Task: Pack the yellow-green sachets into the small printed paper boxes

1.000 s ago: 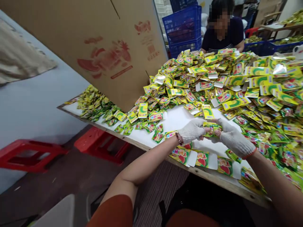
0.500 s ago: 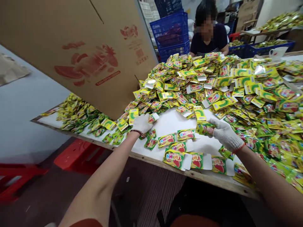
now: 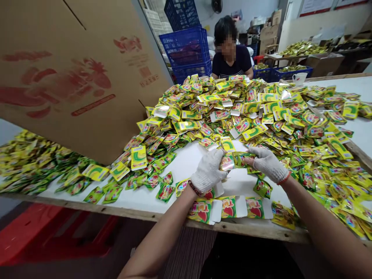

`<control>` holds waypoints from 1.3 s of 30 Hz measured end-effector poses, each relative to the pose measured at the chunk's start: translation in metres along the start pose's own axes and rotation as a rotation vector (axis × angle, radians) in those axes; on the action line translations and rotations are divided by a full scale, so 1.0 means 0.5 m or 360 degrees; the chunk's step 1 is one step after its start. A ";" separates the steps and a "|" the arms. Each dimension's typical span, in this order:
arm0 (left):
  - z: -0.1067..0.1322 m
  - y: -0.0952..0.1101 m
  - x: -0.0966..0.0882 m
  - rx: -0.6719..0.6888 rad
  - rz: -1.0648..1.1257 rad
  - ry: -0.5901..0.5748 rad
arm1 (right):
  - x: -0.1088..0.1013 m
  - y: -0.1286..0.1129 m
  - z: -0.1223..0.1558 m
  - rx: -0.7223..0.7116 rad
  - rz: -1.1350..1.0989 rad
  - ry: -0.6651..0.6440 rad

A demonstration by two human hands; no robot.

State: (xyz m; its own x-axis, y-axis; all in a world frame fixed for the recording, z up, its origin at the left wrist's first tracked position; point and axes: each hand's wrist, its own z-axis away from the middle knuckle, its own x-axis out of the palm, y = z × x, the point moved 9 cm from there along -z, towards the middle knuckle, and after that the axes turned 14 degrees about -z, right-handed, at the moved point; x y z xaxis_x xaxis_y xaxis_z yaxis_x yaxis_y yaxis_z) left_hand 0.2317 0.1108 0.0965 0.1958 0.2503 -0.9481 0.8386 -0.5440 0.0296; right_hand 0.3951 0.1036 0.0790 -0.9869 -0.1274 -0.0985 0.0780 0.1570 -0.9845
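Note:
My left hand (image 3: 207, 170), in a white knit glove, is closed on a small printed carton (image 3: 227, 162) above the white tabletop. My right hand (image 3: 267, 164), gloved as well, pinches a green candy packet (image 3: 241, 159), whose near end meets the carton's right end. I cannot tell whether the packet is inside the carton. Below the hands, several cartons (image 3: 228, 207) lie along the table edge, white flaps pointing right. A loose green packet (image 3: 263, 188) lies under my right hand, and another green packet (image 3: 165, 192) is left of my left wrist.
A big heap of yellow cartons (image 3: 186, 126) and packets spreads across the table (image 3: 186, 157). At the left stands a large cardboard box (image 3: 72, 89). A person (image 3: 232, 58) sits beyond the heap, near blue crates (image 3: 186, 46). A red stool (image 3: 37, 228) is below the table's left side.
My left hand has moved right with the carton, from the left pile up to the packet in my right hand. The view has turned right; my right hand keeps its packet.

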 end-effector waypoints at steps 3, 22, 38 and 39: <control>-0.014 0.030 0.018 0.0173 0.0000 0.0068 | 0.005 -0.009 0.000 -0.0115 0.0326 -0.0022; -0.011 0.016 0.037 0.0073 -0.0085 0.0073 | 0.095 0.053 0.039 0.0754 -0.0697 -0.0265; 0.043 -0.135 -0.016 -0.0042 0.0097 -0.0417 | -0.117 0.078 -0.053 0.0042 0.1254 0.0362; 0.016 -0.156 0.000 -0.0119 0.0092 -0.0386 | -0.133 0.087 -0.059 0.0097 0.1471 0.0389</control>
State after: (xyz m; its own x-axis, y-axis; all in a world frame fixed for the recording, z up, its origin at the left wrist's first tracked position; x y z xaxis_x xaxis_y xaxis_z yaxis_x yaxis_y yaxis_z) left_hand 0.1623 0.1470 0.0916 0.1246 0.0161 -0.9921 0.8665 -0.4890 0.1009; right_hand 0.4600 0.1479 0.0471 -0.5329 0.2302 -0.8143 0.8413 0.0411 -0.5389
